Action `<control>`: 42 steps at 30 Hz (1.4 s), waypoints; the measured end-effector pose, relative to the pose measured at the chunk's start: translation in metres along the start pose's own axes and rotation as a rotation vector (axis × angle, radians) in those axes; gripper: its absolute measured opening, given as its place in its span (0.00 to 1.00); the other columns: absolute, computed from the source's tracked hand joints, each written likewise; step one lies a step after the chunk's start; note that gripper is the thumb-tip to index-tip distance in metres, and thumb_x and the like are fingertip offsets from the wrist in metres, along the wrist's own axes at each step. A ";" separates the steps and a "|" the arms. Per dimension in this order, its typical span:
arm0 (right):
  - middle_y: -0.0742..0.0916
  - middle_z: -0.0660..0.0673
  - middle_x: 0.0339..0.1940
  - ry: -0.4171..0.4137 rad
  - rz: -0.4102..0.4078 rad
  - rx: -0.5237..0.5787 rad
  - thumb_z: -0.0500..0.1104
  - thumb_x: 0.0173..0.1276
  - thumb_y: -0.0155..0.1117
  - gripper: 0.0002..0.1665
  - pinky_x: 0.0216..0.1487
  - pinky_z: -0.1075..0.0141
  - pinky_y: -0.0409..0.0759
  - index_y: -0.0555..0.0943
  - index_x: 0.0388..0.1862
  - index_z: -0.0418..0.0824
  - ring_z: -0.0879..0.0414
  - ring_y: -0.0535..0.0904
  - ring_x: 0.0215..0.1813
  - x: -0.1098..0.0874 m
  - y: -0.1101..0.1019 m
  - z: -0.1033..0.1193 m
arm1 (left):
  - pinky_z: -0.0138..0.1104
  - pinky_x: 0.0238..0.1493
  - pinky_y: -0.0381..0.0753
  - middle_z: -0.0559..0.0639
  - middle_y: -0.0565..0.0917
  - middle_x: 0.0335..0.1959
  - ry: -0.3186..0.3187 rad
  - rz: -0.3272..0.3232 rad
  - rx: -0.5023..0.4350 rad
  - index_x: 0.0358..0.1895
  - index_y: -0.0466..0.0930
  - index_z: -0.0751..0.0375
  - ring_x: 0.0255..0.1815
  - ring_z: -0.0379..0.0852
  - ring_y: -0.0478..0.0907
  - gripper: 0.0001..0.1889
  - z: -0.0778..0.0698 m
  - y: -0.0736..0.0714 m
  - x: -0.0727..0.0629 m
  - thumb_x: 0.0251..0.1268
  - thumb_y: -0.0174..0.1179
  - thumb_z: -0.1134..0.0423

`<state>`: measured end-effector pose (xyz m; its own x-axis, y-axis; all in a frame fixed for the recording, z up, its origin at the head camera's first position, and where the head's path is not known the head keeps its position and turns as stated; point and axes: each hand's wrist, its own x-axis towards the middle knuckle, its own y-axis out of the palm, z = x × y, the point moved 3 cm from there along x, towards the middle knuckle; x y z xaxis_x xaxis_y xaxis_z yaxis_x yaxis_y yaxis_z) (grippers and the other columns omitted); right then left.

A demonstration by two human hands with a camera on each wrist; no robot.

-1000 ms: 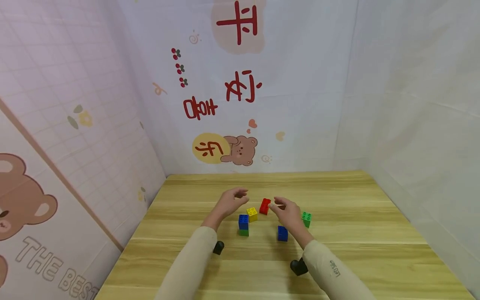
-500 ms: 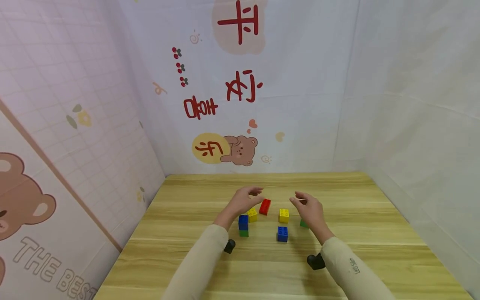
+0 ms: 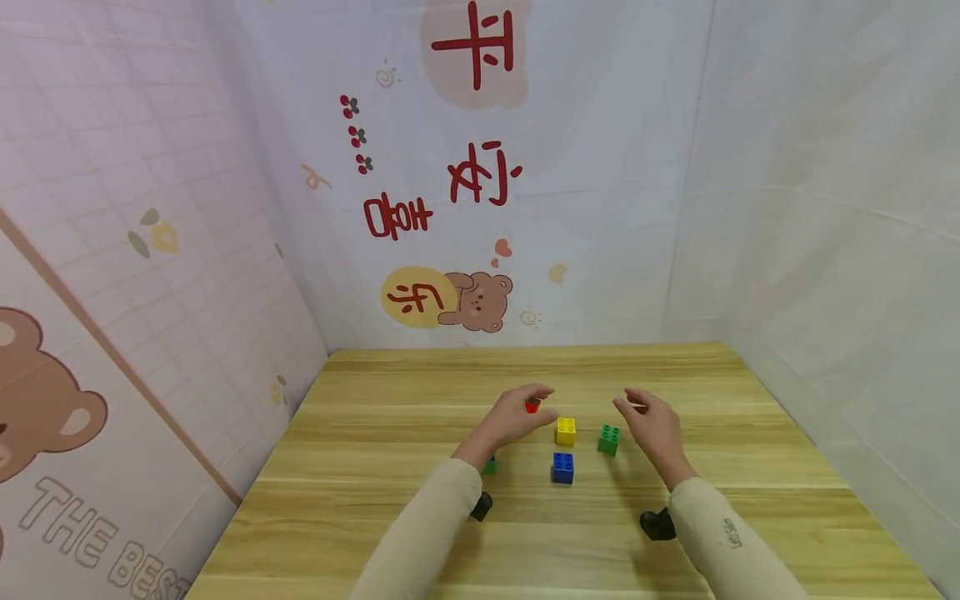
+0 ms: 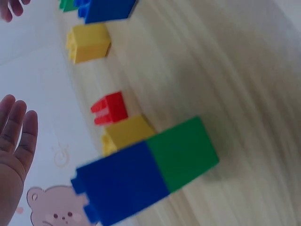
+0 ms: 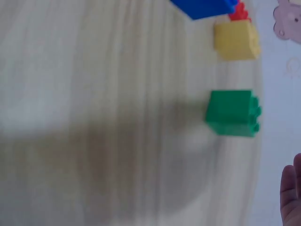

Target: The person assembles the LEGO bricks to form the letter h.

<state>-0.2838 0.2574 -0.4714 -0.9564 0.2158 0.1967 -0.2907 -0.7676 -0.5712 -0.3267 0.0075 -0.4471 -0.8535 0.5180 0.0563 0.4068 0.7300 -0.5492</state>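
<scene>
My left hand (image 3: 517, 415) hovers over the table, fingers relaxed and holding nothing. It mostly covers the red brick (image 3: 532, 407) in the head view. The left wrist view shows a blue brick (image 4: 124, 183) stacked on a green brick (image 4: 183, 153), with a yellow brick (image 4: 128, 134) and the red brick behind. My right hand (image 3: 654, 425) is also empty, just right of a single green brick (image 3: 609, 440). Between the hands sit another yellow brick (image 3: 566, 432) and, nearer to me, a blue brick (image 3: 563, 468).
The wooden table (image 3: 420, 375) meets a printed cloth wall (image 3: 600, 250) at the back, with more cloth along both sides. Black camera mounts (image 3: 658, 525) hang below both wrists.
Both hands have moved to the right, still empty. The right hand has uncovered the right yellow brick and then the single green one; the left hand now hides most of the stack and the left yellow brick.
</scene>
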 end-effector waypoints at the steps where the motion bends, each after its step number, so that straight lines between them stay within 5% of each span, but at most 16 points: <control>1: 0.78 0.31 0.64 0.006 0.007 -0.005 0.52 0.77 0.57 0.31 0.52 0.47 0.79 0.73 0.67 0.30 0.37 0.78 0.59 0.000 0.000 -0.004 | 0.43 0.58 0.77 0.48 0.77 0.62 -0.005 0.006 -0.002 0.67 0.75 0.51 0.62 0.52 0.73 0.26 0.000 0.004 0.000 0.68 0.63 0.49; 12: 0.70 0.25 0.69 0.103 0.193 -0.063 0.57 0.76 0.57 0.41 0.60 0.42 0.73 0.64 0.73 0.27 0.31 0.70 0.66 -0.006 0.003 -0.032 | 0.44 0.58 0.76 0.50 0.76 0.64 -0.098 0.078 0.052 0.69 0.73 0.50 0.63 0.50 0.71 0.32 0.017 0.034 -0.008 0.64 0.66 0.46; 26: 0.69 0.26 0.70 0.156 0.216 -0.010 0.52 0.74 0.61 0.40 0.60 0.42 0.73 0.64 0.73 0.29 0.31 0.69 0.67 -0.009 0.014 -0.047 | 0.45 0.59 0.76 0.49 0.77 0.63 -0.159 0.071 -0.009 0.70 0.71 0.54 0.62 0.50 0.73 0.35 0.038 0.059 -0.021 0.61 0.69 0.47; 42: 0.69 0.25 0.70 0.163 0.251 0.037 0.49 0.73 0.63 0.40 0.61 0.42 0.72 0.62 0.74 0.29 0.31 0.69 0.66 -0.012 0.029 -0.061 | 0.45 0.62 0.74 0.47 0.80 0.57 -0.188 0.033 -0.085 0.63 0.77 0.55 0.59 0.48 0.75 0.27 0.056 0.067 -0.030 0.61 0.71 0.53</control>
<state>-0.2825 0.2690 -0.5388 -0.9909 0.1082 -0.0799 -0.0458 -0.8299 -0.5561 -0.2916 0.0158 -0.5329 -0.8816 0.4562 -0.1214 0.4550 0.7528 -0.4757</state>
